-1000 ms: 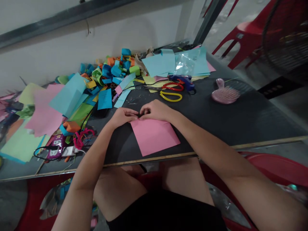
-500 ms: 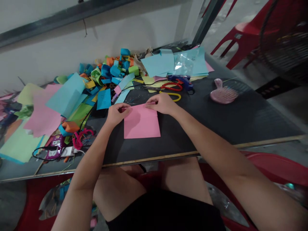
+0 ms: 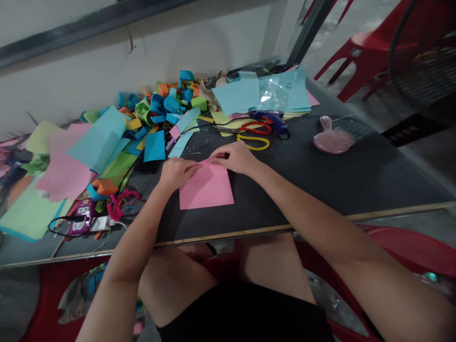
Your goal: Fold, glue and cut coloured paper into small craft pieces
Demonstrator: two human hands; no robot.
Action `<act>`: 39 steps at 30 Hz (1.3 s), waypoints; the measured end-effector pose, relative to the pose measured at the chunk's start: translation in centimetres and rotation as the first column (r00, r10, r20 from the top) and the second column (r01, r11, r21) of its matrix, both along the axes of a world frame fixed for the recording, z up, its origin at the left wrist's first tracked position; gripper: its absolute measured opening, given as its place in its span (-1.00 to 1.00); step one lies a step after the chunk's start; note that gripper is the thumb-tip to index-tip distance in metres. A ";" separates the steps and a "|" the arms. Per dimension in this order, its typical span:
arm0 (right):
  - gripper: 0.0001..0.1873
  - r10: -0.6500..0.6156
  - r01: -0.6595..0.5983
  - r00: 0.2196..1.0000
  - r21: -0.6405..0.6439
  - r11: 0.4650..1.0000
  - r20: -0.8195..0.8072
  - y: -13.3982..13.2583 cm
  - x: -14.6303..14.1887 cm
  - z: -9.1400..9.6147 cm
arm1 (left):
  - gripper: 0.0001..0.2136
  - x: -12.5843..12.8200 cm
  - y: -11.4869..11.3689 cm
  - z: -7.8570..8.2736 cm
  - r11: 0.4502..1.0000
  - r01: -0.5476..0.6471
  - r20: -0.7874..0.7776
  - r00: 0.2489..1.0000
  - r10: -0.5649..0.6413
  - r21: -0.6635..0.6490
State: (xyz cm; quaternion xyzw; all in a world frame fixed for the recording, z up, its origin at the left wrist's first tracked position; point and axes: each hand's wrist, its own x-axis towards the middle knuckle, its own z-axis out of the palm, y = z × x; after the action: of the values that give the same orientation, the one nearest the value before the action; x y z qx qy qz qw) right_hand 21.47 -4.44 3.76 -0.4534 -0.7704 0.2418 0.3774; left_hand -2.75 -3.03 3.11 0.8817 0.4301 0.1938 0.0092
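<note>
Left grip: my left grip (image 3: 176, 173) is pinched on the far edge of the paper, toward its left corner.
Right grip: my right grip (image 3: 237, 157) is likewise closed on that edge, toward its right corner, just beside the left grip but slightly farther out.
Pink sheet: the pink sheet (image 3: 208, 192) lies between and below both grips, its body extending toward me over the dark tabletop (image 3: 320, 180); a narrow darker band shows at the pinched edge.
Scissors: the scissors (image 3: 256, 148), with one red and one yellow handle, lie just beyond my right grip.
Blue tool: the blue tool (image 3: 280, 124) rests past the scissors, farther right of my right grip.
Hairbrush: the pink hairbrush (image 3: 331, 142) lies well to the right of my right grip.
Blue card: the blue card (image 3: 154, 146) sits near my left grip, beyond it and leftward.
Folded pieces: the heap of coloured folded pieces (image 3: 171, 104) lies beyond my left grip.
Purple device: the purple device (image 3: 83, 213) lies well left of my left grip, nearer me.
</note>
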 end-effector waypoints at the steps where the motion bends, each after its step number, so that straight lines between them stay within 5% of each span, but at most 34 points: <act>1: -0.86 0.003 -0.002 1.000 0.061 0.998 -0.014 0.0 -0.1 -0.1 | -0.66 0.1 -0.2 0.0 1.000 -0.005 -0.023 1.000 0.005 0.007; 5: -0.80 0.011 0.011 0.997 0.265 0.964 -0.083 -0.4 -0.8 0.0 | -0.64 0.6 -0.7 0.2 1.000 -0.012 -0.084 0.996 0.012 -0.001; 10: -0.72 -0.028 0.027 1.000 0.312 0.950 -0.003 -1.3 -2.4 0.1 | -0.70 1.2 -1.3 0.6 1.000 0.000 -0.101 0.995 -0.001 -0.014; 18: -0.69 -0.045 0.009 0.995 0.355 0.935 0.093 -1.1 -2.4 0.0 | -0.70 1.0 -1.3 0.1 0.982 0.110 -0.065 0.993 -0.102 0.150; 39: -0.63 -0.012 -0.018 0.989 0.206 0.978 0.146 -0.2 1.0 1.0 | -0.58 0.2 -0.5 0.4 0.989 0.095 0.008 0.995 -0.097 0.111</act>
State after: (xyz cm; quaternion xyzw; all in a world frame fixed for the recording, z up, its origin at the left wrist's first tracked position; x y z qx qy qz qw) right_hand 22.42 -4.65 4.73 -0.4270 -0.8177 0.1271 0.3646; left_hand -2.59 -3.53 3.53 0.8991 0.3758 0.2228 -0.0275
